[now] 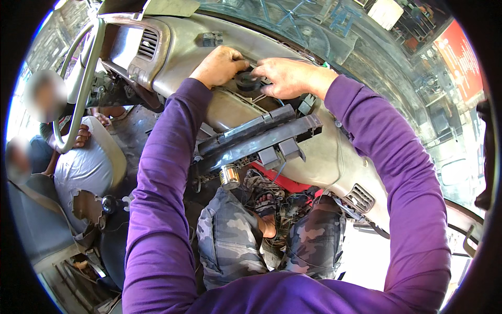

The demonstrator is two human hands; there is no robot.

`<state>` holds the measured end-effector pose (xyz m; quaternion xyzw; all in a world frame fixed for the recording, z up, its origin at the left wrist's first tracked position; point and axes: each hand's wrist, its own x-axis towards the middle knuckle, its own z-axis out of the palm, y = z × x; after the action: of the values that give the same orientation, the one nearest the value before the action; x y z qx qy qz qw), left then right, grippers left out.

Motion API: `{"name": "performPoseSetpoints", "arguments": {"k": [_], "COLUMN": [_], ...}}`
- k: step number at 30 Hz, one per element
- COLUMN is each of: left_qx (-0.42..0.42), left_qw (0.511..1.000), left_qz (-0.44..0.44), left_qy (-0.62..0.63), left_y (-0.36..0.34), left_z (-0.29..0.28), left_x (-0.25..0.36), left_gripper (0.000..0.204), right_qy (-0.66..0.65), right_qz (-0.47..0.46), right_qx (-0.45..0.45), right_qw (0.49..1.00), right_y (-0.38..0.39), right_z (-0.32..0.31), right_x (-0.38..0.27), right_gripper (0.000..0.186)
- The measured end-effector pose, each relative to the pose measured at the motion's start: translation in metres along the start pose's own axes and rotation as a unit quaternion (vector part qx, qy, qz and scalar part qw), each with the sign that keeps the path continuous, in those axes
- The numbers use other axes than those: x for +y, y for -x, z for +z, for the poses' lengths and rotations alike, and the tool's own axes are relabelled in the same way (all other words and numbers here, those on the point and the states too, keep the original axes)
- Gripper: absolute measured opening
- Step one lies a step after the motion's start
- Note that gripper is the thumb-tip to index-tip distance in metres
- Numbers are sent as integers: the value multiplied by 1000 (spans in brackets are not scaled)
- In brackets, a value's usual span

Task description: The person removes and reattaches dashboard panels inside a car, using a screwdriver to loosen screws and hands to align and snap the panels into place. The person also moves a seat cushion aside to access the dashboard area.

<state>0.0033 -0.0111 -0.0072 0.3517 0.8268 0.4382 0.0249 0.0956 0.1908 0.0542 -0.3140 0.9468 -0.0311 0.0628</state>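
Both hands work at a black round piece in a recess of the tan dashboard. My left hand has curled fingers at its upper left side; my right hand grips its right side with thumb and fingers. The piece is partly hidden by my fingers. Below them lies a dark elongated housing with two grey boxes attached. A metal can sits under it, and a small dark fitting is on the dash above my left hand.
Two other people are at the left by a steering wheel and grey seat. A windscreen spans the top right. Loose wires and red material lie below the dash, near my camouflage-clad legs.
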Motion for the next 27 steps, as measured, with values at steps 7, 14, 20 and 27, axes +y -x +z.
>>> {"name": "performPoseSetpoints", "arguments": {"k": [7,14,20,27], "left_qx": [-30,-83,-88,-90], "left_qw": [999,996,995,995], "left_qz": [16,24,52,44], "left_qy": [22,12,14,11], "left_y": [5,6,7,4], "left_z": [-4,-5,-6,-3], "left_x": [10,8,17,14], "left_gripper": [30,30,28,30], "right_qy": [43,56,129,260], "right_qz": [70,48,7,6], "right_qx": [135,165,71,108], "right_qw": [987,984,989,960], "right_y": [-13,-29,-32,-21], "right_z": [26,33,28,26], "right_x": [3,4,15,7], "right_gripper": [39,40,36,37]}}
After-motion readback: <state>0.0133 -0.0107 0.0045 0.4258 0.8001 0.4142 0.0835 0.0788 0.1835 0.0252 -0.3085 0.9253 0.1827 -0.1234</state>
